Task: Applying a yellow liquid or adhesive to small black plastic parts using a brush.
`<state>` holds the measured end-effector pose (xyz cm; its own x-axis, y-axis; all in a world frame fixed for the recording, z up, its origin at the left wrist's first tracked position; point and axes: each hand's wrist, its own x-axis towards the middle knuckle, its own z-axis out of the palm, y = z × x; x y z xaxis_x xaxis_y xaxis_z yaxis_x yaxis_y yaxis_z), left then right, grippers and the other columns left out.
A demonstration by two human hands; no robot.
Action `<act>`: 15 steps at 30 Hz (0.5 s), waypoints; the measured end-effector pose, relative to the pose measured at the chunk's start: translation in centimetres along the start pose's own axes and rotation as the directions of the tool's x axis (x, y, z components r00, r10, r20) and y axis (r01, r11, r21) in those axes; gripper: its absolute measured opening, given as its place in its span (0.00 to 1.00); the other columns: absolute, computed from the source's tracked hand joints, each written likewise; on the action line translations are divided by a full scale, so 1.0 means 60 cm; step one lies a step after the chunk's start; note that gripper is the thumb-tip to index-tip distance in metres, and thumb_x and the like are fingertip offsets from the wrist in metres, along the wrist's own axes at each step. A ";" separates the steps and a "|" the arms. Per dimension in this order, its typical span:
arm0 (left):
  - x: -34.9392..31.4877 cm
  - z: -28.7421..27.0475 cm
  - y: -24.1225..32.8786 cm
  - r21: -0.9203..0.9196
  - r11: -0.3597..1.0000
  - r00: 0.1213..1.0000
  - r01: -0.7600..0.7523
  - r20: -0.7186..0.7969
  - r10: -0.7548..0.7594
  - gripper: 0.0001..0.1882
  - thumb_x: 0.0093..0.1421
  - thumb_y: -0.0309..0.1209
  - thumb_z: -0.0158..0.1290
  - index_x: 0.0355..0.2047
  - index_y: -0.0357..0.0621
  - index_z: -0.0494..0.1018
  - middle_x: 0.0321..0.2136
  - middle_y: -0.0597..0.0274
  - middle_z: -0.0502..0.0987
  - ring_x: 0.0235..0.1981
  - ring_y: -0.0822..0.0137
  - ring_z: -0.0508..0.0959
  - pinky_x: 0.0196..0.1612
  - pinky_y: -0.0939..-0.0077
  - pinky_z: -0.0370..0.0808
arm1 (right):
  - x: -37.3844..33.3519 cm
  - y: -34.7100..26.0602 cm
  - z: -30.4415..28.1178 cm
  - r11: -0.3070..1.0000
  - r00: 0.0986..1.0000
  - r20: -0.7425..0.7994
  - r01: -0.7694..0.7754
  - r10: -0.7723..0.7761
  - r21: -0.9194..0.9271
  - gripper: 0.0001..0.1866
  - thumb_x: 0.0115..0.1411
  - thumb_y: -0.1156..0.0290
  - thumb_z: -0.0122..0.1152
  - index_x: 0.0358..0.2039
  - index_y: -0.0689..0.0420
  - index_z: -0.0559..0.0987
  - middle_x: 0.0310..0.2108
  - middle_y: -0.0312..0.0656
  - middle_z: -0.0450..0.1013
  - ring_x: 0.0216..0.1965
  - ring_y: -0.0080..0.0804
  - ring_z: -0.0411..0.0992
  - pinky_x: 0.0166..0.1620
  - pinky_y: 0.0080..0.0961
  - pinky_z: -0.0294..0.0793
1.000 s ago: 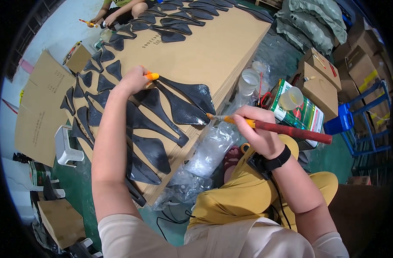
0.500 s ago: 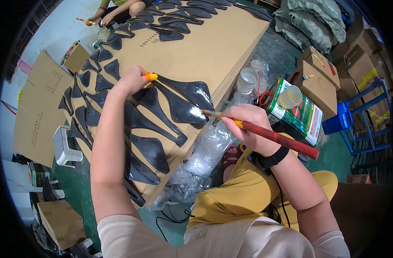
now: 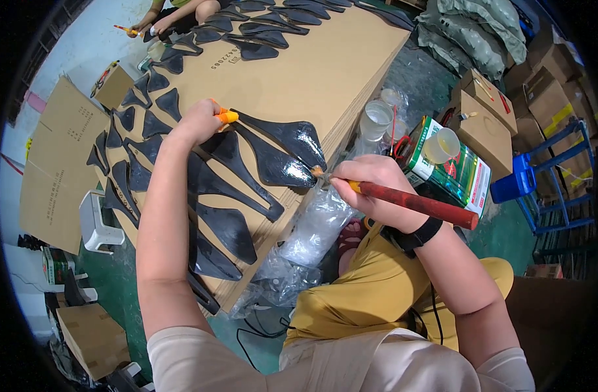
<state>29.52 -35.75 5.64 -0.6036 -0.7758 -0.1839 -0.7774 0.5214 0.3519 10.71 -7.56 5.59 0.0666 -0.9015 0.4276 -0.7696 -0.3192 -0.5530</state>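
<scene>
My left hand (image 3: 201,124), with orange covers on its fingertips, is closed on the narrow end of a black forked piece (image 3: 276,160). The piece has two broad, paddle-like arms, and its surface shines wet near the wide end. In my right hand (image 3: 374,183) is a paintbrush (image 3: 416,204) with a thick red handle, gripped near the ferrule. Its bristles touch the wide end of the piece, close to the cardboard's near right edge. Beneath and beside my left forearm lie more black pieces (image 3: 224,228) of a similar shape, partly hidden by the arm.
Stacked cardboard (image 3: 312,72) bears several rows of black pieces. To the right stand a green metal can (image 3: 456,173) with a plastic cup (image 3: 441,146) on top, another clear cup (image 3: 376,121) and cardboard boxes (image 3: 485,124). A co-worker's hand (image 3: 162,26) holds a brush at the far left.
The brush tip has slid slightly right along the wide end of the piece. The red handle's end has moved up and left. My left hand stays almost still.
</scene>
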 end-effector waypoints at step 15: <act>-0.002 0.003 -0.004 0.020 1.000 1.000 -0.018 0.009 0.018 0.11 0.54 0.29 0.52 0.34 0.35 0.76 0.27 0.50 0.78 0.30 0.61 0.77 0.35 0.71 0.71 | 0.019 0.029 0.006 0.995 0.963 -0.255 -0.077 0.091 0.065 0.05 0.51 0.73 0.60 0.28 0.60 0.78 0.21 0.49 0.72 0.26 0.45 0.72 0.30 0.32 0.71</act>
<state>29.75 -35.75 5.39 -0.6190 -0.7632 -0.1855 -0.7697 0.5423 0.3369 9.68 -9.24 4.83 -0.1678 -0.8224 0.5436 -0.7296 -0.2673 -0.6295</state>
